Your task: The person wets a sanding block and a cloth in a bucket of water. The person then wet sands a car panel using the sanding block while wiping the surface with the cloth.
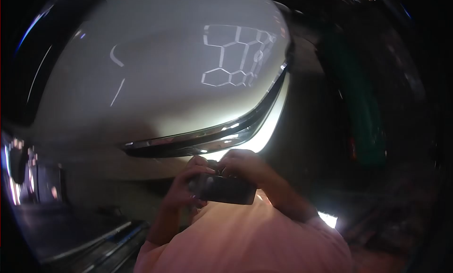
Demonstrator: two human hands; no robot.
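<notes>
- Two bare hands, one on each side, meet over one dark object [229,191] in front of the wearer's chest; the left hand [188,178] is nearly closed, fingers bent around the object's left end and upper edge.
- Right hand [243,163]: just as tightly curled, gripping at the upper right edge, its fingertips close to those of the left; the exact place of each finger is too dim to tell.
- That one dark object is blocky, with a smooth, faintly shiny face and a straight lower edge; it sits low in the middle of the view, just below the car's lit edge. Its material cannot be made out.
- One car [155,89] fills the upper part: a pale, glossy, rounded panel, with one long, curved headlamp [236,131] of dark, glassy finish tapering to a point at the left.
- One cluster of hexagonal reflections [231,58] shines in thin white lines on the panel; the smaller cells run together and defy counting.
- One pink shirt [245,240], softly creased cloth, covers the wearer's torso.
- One long green shape [361,98] stands at the right, blurred.
- Several thin, straight rails [111,244] lie at lower left.
</notes>
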